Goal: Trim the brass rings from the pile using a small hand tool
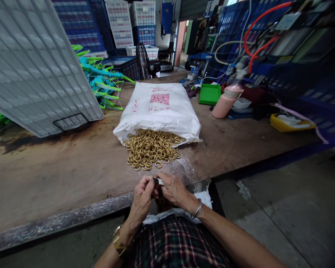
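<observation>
Over the table's near edge my left hand [143,191] and my right hand [175,189] meet, fingertips pinched together. Between them shows a small dark and white piece [159,181]; whether it is held or wrapped round a finger I cannot tell. A speck of gold colour shows at the fingertips, too small to name. Just beyond the hands, a heap of brass-coloured rings [149,150] spills from the open mouth of a white woven sack [170,115] with red print. Below my hands lies white sheeting [203,199] with something brownish, mostly hidden.
A grey-white ribbed plastic crate [44,67] stands tilted at the left, beside green and blue plastic pieces [104,83]. On the right are a green tray [210,94], a pink bottle [226,102] and a yellow tray [290,123]. A black fan [145,61] stands behind.
</observation>
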`<action>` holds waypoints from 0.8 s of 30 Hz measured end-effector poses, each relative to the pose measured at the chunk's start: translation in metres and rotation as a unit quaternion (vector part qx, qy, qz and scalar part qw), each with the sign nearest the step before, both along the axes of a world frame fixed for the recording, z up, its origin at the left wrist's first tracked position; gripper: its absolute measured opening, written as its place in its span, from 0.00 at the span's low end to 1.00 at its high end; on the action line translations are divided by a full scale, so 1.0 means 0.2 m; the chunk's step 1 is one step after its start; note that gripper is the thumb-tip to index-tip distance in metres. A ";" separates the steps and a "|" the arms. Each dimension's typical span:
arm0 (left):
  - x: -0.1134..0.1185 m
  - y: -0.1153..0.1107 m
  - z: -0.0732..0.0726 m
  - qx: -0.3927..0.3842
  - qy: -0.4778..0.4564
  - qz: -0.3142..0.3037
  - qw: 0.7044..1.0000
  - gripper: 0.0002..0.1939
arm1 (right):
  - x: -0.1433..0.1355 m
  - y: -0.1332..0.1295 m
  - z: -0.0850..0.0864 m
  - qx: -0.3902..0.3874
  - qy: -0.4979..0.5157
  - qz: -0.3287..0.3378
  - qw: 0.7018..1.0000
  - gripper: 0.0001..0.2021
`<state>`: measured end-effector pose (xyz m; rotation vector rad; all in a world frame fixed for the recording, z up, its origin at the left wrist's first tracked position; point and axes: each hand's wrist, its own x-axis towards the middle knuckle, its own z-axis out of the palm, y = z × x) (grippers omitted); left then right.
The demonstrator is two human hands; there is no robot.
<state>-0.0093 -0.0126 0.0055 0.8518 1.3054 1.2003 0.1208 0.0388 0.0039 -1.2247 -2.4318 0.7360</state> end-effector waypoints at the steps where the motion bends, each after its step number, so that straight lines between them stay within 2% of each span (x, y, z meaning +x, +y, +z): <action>1: 0.00 0.00 0.01 0.001 0.012 0.002 1.000 0.16 | 0.00 0.00 0.00 0.004 -0.011 -0.002 1.000 0.08; 8: 0.00 -0.02 0.00 0.025 0.056 0.015 0.998 0.17 | 0.01 -0.01 -0.01 -0.001 -0.093 0.034 0.995 0.11; 11: 0.01 -0.06 0.04 0.023 0.040 0.001 0.999 0.17 | 0.02 0.03 -0.02 0.008 -0.137 0.009 0.990 0.12; 14: 0.05 -0.10 0.08 0.011 -0.036 -0.060 0.997 0.15 | 0.03 0.10 -0.03 0.025 -0.173 -0.045 0.984 0.12; 16: 0.06 -0.11 0.09 -0.012 -0.121 -0.070 0.990 0.16 | 0.02 0.14 -0.03 0.037 -0.177 -0.078 0.980 0.10; 18: 0.06 -0.10 0.08 -0.039 -0.190 -0.037 0.980 0.16 | 0.00 0.16 -0.02 0.048 -0.167 -0.102 0.979 0.09; 21: 0.02 -0.08 0.04 -0.070 -0.241 0.026 0.968 0.17 | -0.05 0.17 -0.01 0.049 -0.160 -0.133 0.977 0.09; 24: -0.01 -0.07 0.02 -0.077 -0.286 0.046 0.954 0.13 | -0.09 0.17 -0.02 0.044 -0.172 -0.152 0.972 0.10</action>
